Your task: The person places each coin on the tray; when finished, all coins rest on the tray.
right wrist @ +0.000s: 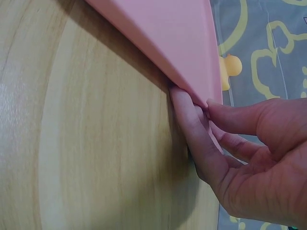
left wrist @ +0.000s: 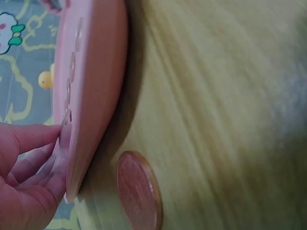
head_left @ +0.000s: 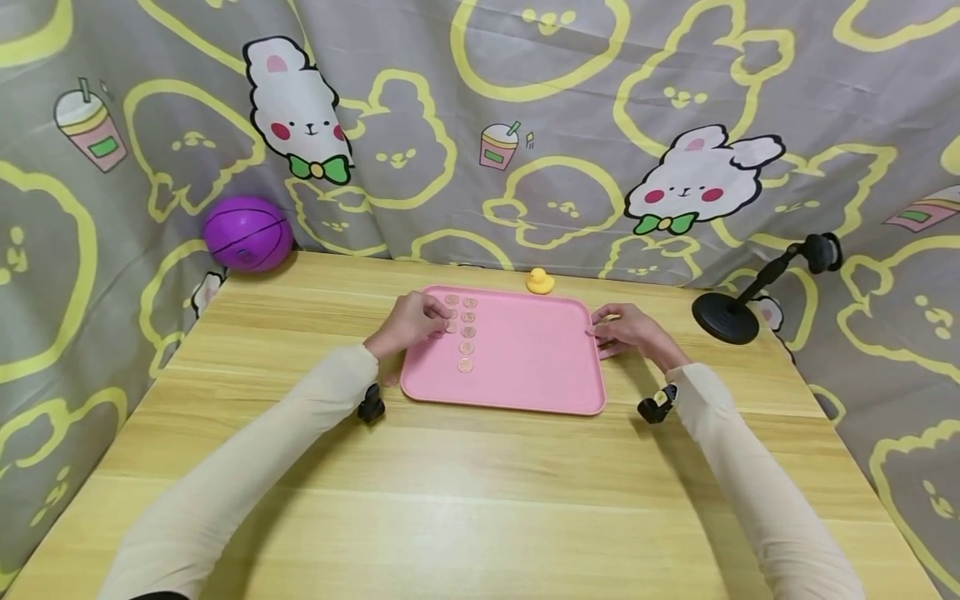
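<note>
A pink tray lies on the wooden table, with several coins set in two columns on its left side. My left hand reaches over the tray's left rim, and in the left wrist view its thumb and fingertips pinch a coin at the end of a row. Another coin is on the tabletop, just outside the tray. At the tray's right side my right hand grips the rim, thumb on top and fingers beneath in the right wrist view.
Behind the tray sits a yellow rubber duck. A purple ball rests at the back left corner, and a black stand with a round base occupies the back right. A patterned curtain hangs along the table's back and sides.
</note>
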`<move>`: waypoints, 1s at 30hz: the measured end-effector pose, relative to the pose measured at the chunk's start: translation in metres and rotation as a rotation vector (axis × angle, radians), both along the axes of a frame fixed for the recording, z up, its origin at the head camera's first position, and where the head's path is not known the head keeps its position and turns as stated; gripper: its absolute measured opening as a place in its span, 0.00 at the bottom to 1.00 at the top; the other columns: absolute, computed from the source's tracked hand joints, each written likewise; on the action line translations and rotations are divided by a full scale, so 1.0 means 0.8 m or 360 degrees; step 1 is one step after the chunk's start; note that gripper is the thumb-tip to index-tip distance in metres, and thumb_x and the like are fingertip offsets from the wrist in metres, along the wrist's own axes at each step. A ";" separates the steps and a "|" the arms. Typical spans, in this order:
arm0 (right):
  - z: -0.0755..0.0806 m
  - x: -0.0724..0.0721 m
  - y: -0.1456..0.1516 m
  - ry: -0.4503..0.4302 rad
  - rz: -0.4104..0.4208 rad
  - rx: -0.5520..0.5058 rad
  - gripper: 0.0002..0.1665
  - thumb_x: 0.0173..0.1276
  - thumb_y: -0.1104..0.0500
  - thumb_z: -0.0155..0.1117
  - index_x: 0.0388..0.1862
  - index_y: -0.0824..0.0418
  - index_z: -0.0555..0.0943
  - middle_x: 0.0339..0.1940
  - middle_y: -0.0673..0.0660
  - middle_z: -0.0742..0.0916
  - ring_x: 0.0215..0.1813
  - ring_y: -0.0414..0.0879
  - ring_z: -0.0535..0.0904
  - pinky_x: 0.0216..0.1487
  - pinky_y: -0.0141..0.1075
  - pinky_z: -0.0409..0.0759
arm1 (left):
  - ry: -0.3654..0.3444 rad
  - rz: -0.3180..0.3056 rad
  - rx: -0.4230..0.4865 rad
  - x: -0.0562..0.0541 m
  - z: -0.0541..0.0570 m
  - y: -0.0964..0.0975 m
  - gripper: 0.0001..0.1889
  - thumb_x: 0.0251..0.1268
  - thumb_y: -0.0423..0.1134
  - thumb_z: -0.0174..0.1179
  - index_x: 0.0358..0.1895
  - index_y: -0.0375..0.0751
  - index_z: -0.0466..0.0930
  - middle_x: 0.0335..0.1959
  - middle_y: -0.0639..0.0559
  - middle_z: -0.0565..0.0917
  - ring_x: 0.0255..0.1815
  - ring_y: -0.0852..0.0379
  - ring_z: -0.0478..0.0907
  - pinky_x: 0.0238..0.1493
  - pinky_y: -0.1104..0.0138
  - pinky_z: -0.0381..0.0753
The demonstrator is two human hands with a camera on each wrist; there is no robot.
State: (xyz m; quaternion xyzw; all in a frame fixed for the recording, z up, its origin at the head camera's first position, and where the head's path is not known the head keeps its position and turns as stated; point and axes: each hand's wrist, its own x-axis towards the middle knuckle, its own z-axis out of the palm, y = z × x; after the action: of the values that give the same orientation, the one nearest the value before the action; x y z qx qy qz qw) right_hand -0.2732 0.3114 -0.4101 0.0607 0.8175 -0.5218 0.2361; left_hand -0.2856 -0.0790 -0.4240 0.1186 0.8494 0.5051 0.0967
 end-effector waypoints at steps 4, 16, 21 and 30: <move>0.000 0.000 -0.001 0.0016 0.0011 0.0019 0.23 0.79 0.66 0.60 0.66 0.76 0.67 0.30 0.53 0.85 0.31 0.40 0.85 0.40 0.38 0.91 | 0.0030 0.0013 -0.0037 0.003 0.000 0.001 0.06 0.66 0.22 0.65 0.44 0.23 0.85 0.38 0.32 0.89 0.33 0.49 0.89 0.38 0.65 0.90; -0.001 0.000 0.000 0.0021 0.0020 0.0009 0.24 0.79 0.66 0.61 0.66 0.76 0.67 0.29 0.52 0.86 0.31 0.40 0.84 0.40 0.37 0.91 | 0.0138 -0.0023 -0.0179 0.004 -0.003 0.000 0.06 0.63 0.23 0.64 0.41 0.27 0.86 0.36 0.36 0.89 0.35 0.48 0.87 0.34 0.73 0.83; -0.001 0.001 0.000 0.0042 -0.0006 0.0039 0.23 0.79 0.66 0.60 0.66 0.76 0.68 0.29 0.53 0.85 0.31 0.40 0.84 0.40 0.38 0.91 | 0.0161 -0.0010 -0.0188 0.004 -0.004 0.000 0.06 0.62 0.22 0.64 0.41 0.27 0.86 0.35 0.37 0.89 0.33 0.50 0.86 0.34 0.73 0.84; -0.003 0.001 0.001 0.0038 0.0024 0.0020 0.23 0.80 0.66 0.59 0.67 0.76 0.67 0.31 0.53 0.86 0.31 0.41 0.85 0.40 0.39 0.91 | 0.0166 0.0036 -0.0202 0.006 -0.002 0.004 0.05 0.64 0.22 0.65 0.41 0.27 0.86 0.33 0.39 0.87 0.30 0.52 0.85 0.29 0.74 0.80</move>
State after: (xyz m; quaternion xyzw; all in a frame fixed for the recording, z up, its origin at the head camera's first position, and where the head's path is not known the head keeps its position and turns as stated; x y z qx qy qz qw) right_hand -0.2726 0.3124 -0.4122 0.0498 0.8239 -0.5156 0.2299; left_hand -0.2810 -0.0760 -0.4258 0.1288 0.8849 0.4443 0.0541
